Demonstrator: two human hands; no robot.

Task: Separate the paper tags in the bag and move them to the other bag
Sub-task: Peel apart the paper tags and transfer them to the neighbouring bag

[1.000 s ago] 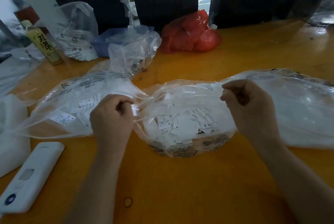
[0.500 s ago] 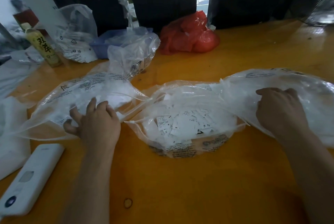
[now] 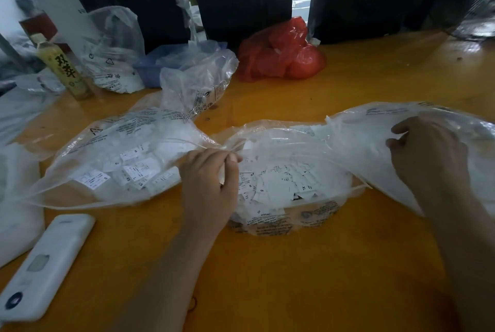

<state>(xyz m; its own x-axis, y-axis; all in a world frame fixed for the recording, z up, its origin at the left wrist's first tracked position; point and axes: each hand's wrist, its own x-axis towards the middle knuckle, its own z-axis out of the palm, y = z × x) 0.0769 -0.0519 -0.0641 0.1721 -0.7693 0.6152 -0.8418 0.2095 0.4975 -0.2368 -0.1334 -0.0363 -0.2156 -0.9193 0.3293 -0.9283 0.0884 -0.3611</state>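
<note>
The left hand (image 3: 207,187), fingers curled at the centre, pinches something small and is nearest the tags (image 3: 278,184) just right; the right hand (image 3: 426,160) presses loosely on the right bag (image 3: 375,128).

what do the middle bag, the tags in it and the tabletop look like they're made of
Middle bag: thin clear plastic film, glossy; it crinkles and shows its contents.
Tags: apparently matte white paper printed with black size letters.
Tabletop: likely varnished wood, orange-brown; it reflects light and shows a knot.
</note>
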